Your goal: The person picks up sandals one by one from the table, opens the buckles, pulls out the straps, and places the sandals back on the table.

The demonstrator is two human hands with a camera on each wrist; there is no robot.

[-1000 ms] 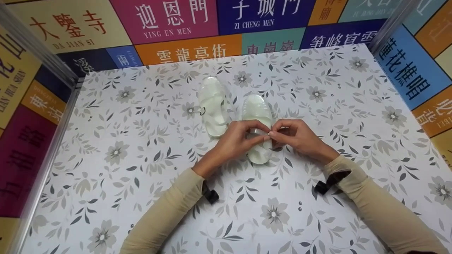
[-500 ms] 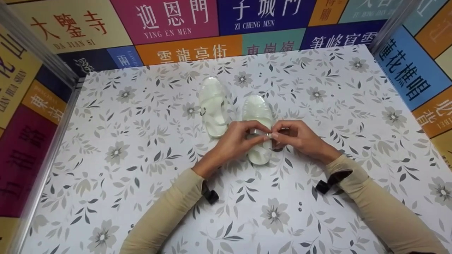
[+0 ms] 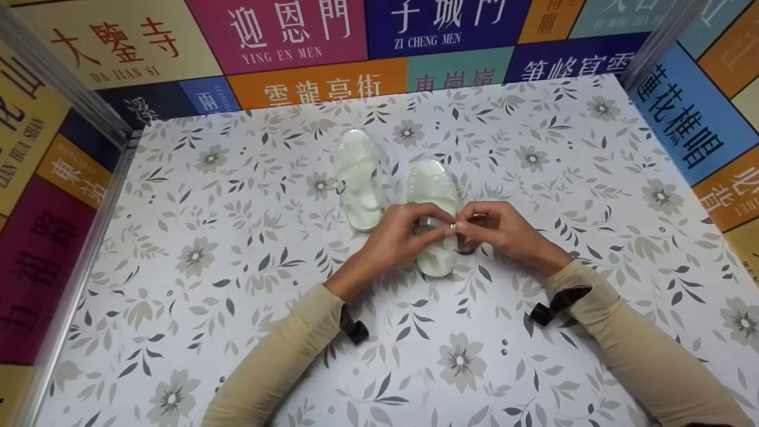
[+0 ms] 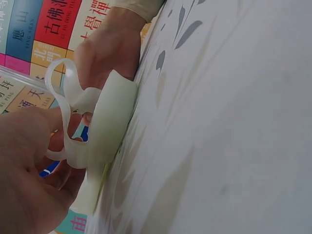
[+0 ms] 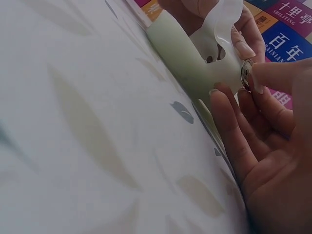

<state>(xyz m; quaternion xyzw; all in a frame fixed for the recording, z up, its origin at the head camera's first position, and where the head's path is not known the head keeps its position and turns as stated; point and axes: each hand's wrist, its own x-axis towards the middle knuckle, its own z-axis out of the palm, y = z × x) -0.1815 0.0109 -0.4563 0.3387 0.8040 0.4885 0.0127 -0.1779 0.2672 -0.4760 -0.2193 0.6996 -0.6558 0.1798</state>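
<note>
Two pale, translucent jelly sandals lie side by side at the middle of the floral table. Both hands meet over the right sandal (image 3: pixel 431 181). My left hand (image 3: pixel 443 227) pinches its strap (image 4: pixel 67 95) between thumb and fingers. My right hand (image 3: pixel 463 227) pinches the small metal buckle (image 5: pixel 246 73) on the end of that strap, thumb on one side and fingertips (image 5: pixel 219 100) on the other. The sole (image 4: pixel 111 122) rests flat on the table. The left sandal (image 3: pixel 357 178) lies untouched, with a metal ring at its left side.
The floral table (image 3: pixel 237 267) is walled by coloured panels with Chinese characters at the back (image 3: pixel 332 53), left (image 3: pixel 35 178) and right (image 3: pixel 699 112). Both forearms in beige sleeves (image 3: pixel 278 362) rest on the table's near half.
</note>
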